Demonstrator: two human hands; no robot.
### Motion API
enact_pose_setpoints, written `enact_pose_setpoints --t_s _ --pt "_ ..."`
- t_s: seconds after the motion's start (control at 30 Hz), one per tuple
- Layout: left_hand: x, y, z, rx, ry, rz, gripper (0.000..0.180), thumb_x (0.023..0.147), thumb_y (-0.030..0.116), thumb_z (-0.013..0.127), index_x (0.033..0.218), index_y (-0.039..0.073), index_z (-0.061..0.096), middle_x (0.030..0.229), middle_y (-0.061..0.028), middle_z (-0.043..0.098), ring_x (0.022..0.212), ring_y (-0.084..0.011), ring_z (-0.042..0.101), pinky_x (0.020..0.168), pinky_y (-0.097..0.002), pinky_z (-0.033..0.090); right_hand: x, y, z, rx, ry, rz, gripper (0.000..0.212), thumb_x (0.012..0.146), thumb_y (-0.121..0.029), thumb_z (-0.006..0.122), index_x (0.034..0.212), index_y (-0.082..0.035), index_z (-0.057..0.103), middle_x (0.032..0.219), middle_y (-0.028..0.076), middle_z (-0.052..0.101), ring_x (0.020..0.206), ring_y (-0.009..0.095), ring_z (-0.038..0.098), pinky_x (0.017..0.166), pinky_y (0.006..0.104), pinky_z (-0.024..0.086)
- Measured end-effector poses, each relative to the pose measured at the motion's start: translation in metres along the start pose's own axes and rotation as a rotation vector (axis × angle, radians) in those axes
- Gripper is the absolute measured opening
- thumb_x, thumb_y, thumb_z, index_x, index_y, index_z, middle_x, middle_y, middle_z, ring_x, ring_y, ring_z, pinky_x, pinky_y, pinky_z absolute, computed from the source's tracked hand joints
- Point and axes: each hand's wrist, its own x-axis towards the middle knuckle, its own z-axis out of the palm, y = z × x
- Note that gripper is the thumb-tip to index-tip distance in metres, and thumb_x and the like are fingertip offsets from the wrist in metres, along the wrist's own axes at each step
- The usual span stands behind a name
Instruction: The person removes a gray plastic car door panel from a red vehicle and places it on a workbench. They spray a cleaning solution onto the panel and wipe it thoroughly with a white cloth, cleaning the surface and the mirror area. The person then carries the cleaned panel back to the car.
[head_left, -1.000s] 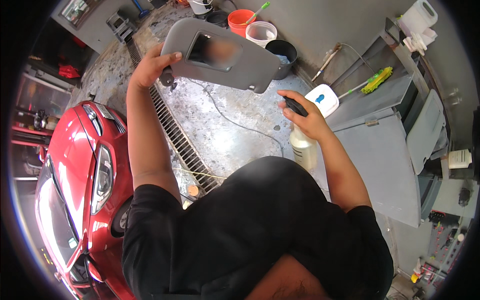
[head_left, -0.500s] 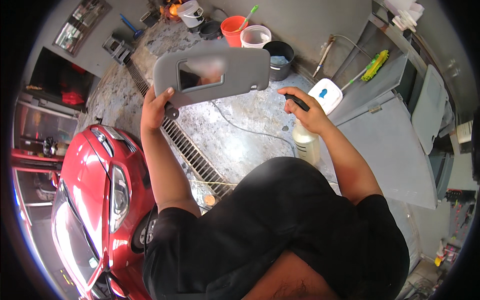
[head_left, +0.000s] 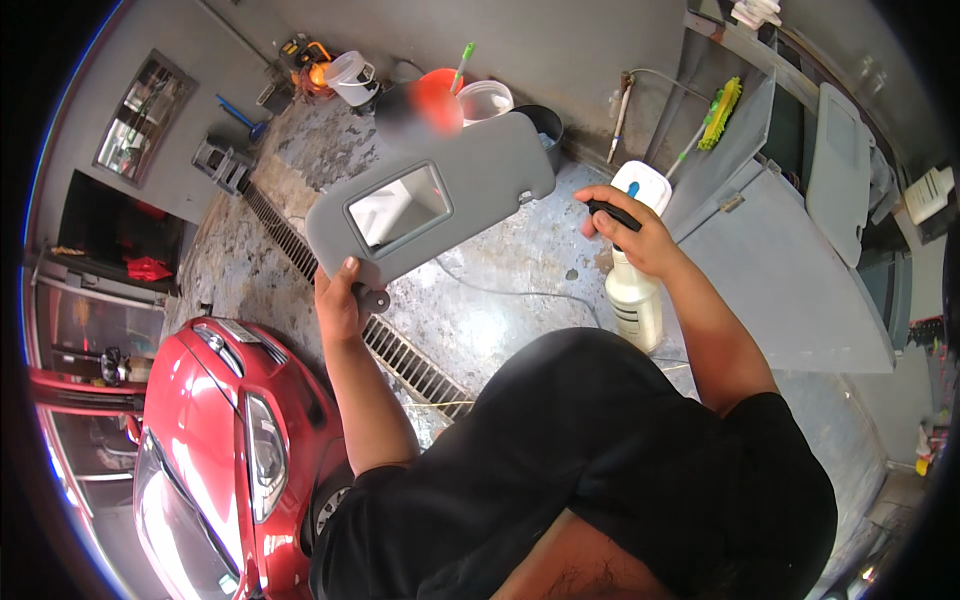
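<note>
My left hand [head_left: 340, 305] grips a grey car sun visor [head_left: 490, 175] by its lower left corner, thumb on the front face. Set into the visor is a rectangular mirror [head_left: 400, 210] with a bright reflection; a dark round-ended mount sticks out beside my fingers. My right hand [head_left: 645, 240] is closed round the black trigger head of a spray bottle [head_left: 634, 305], which hangs upright with pale liquid inside. The bottle stays apart from the visor, to its lower right. Behind my right hand is a white square-topped container [head_left: 652, 180] with a blue mark.
A red car [head_left: 200, 410] stands at the left, beside a floor drain grate [head_left: 410, 365]. Buckets, one of them white [head_left: 352, 78], line the back wall. On the right, a grey metal cabinet [head_left: 780, 260] bears another grey visor-like panel [head_left: 838, 175]; a yellow brush [head_left: 722, 112] leans by it.
The visor has tilted, its right end now higher than its left, and its mirror shows a brighter reflection. Both hands sit slightly lower and further right in the picture; the whole view has shifted.
</note>
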Motion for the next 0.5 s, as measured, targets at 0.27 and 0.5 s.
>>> enact_pose_setpoints --t_s 0.27,0.5 --pt "-0.008 0.023 0.007 0.478 -0.036 0.135 0.028 0.09 0.016 0.074 0.11 -0.003 0.066 0.095 -0.0045 0.069 0.08 -0.0109 0.061 0.071 -0.0276 0.05 -0.006 0.004 -0.013 0.069 0.026 -0.019 0.033 0.107 -0.019 0.057 0.139 -0.008 0.058 0.1 0.003 0.066 0.096 0.012 0.06 0.087 0.0299 0.049" --pt "-0.014 0.056 0.013 0.566 -0.125 0.249 0.02 0.09 0.014 0.074 0.099 -0.002 0.067 0.085 0.0006 0.066 0.078 -0.0077 0.058 0.07 -0.0257 0.047 -0.015 -0.013 -0.017 0.077 -0.026 0.022 0.034 0.107 -0.019 0.057 0.139 -0.007 0.058 0.105 0.005 0.067 0.101 0.013 0.061 0.093 0.0307 0.048"
